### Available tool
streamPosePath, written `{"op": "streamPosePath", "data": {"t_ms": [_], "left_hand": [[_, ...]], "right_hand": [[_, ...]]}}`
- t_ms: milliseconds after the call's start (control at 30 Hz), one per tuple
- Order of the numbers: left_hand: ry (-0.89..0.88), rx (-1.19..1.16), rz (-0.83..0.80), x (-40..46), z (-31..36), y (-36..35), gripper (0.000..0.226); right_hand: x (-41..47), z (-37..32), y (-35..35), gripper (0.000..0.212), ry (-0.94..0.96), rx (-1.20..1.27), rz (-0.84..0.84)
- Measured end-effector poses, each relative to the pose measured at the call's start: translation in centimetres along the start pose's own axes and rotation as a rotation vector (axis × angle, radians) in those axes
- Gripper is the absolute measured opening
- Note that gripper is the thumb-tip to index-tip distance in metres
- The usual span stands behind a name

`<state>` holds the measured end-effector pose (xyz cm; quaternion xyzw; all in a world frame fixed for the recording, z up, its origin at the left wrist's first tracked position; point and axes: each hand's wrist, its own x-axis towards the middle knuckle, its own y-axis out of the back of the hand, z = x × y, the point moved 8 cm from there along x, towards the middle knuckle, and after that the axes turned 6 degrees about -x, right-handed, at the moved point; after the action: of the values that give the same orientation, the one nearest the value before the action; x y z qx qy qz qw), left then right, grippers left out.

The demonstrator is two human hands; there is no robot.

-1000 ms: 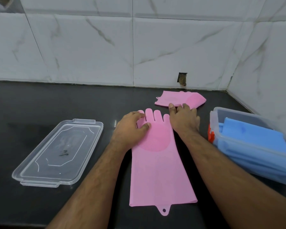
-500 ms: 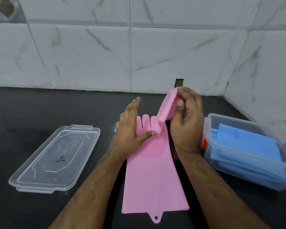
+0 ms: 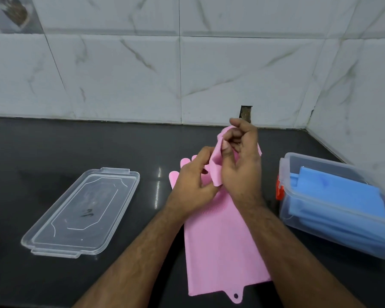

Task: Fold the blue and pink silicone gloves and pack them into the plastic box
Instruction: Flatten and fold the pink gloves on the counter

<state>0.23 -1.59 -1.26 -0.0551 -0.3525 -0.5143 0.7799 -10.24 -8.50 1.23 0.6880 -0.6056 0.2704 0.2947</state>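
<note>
Now the folded second pink silicone glove is off the back of the worktop, where it lay a second ago, and up in the air over the flat one. The right hand has it clenched in its grip near the top edge, thumb and fingers pinched on the pink sheet, while the left hand has left the flat glove's palm and closes a grip on the lower corner of the same lifted piece. Below them the long pink silicone glove lies flat, cuff tab toward the person, its fingertips peeking out beyond the left hand. My read: the two pinks are about to be stacked or folded together, so the pink half of the job is under way but nothing pink is clearly packed yet.

Over on the right, the clear plastic box with its orange latch stands open, and the folded blue silicone gloves already lie inside. Something pale pinkish shows at its far end; I cannot tell what. The clear plastic lid rests well apart on the left, flat on the worktop.
</note>
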Motion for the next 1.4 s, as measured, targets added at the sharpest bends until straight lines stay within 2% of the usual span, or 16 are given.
{"op": "streamPosePath", "data": {"t_ms": [67,167,233,333,433,600,667,800,833,933,1000,1100,1200,1267,1333,1400], "left_hand": [[0.06,-0.056,0.063,0.2,-0.5,0.7,0.008],[0.151,-0.188,0.133,0.5,-1.2,1.5,0.007],[0.267,-0.467,0.213,0.5,-2.1,2.2,0.02],[0.425,-0.868,0.262,0.4,-3.6,2.6,0.027],[0.535,-1.108,0.279,0.1,-4.2,2.5,0.029],[0.474,-1.294,0.444,0.4,-4.9,4.4,0.031],[0.453,-1.305,0.491,0.4,-5.2,5.1,0.029],[0.449,-1.369,0.41,0.4,-4.8,4.4,0.035],[0.489,-1.354,0.395,0.4,-4.8,4.2,0.039],[0.674,-1.227,0.372,-0.4,-5.7,3.3,0.074],[0.752,-1.227,0.335,-0.6,-5.9,2.6,0.073],[0.819,-1.157,0.262,-0.6,-5.9,2.2,0.077],[0.806,-1.011,0.09,-0.5,-5.2,1.5,0.105],[0.759,-1.042,-0.031,-0.3,-4.1,0.4,0.106],[0.716,-1.197,-0.087,-0.4,-3.6,-0.2,0.098],[0.734,-1.313,-0.131,-0.6,-3.0,-0.3,0.099]], "right_hand": [[0.0,0.7,-0.7,0.053,-0.061,0.024,-0.097],[-0.5,0.5,-1.7,0.057,-0.031,-0.01,-0.265],[-0.7,0.6,-2.1,0.064,0.026,-0.158,-0.32],[-0.6,0.9,-1.9,0.078,0.092,-0.525,-0.273],[-0.6,1.0,-1.4,0.088,0.067,-0.653,-0.204],[0.2,3.3,0.8,0.063,-0.156,-0.789,-0.145],[0.2,4.6,1.3,0.057,-0.265,-0.747,-0.173],[-0.4,4.5,0.8,0.041,-0.337,-0.564,-0.243],[-0.5,4.2,0.2,0.036,-0.304,-0.527,-0.279],[-0.8,3.0,-1.6,0.028,-0.147,-0.481,-0.382],[-1.0,3.3,-2.6,0.02,-0.112,-0.505,-0.458],[-1.0,3.4,-2.8,0.054,-0.12,-0.497,-0.487],[-0.9,1.8,-2.8,0.067,-0.075,-0.303,-0.451],[-1.6,0.9,-3.7,0.068,-0.022,-0.223,-0.553],[-2.2,0.6,-4.5,0.059,0.049,-0.297,-0.65],[-2.3,0.7,-4.5,0.049,0.05,-0.318,-0.664]]}}
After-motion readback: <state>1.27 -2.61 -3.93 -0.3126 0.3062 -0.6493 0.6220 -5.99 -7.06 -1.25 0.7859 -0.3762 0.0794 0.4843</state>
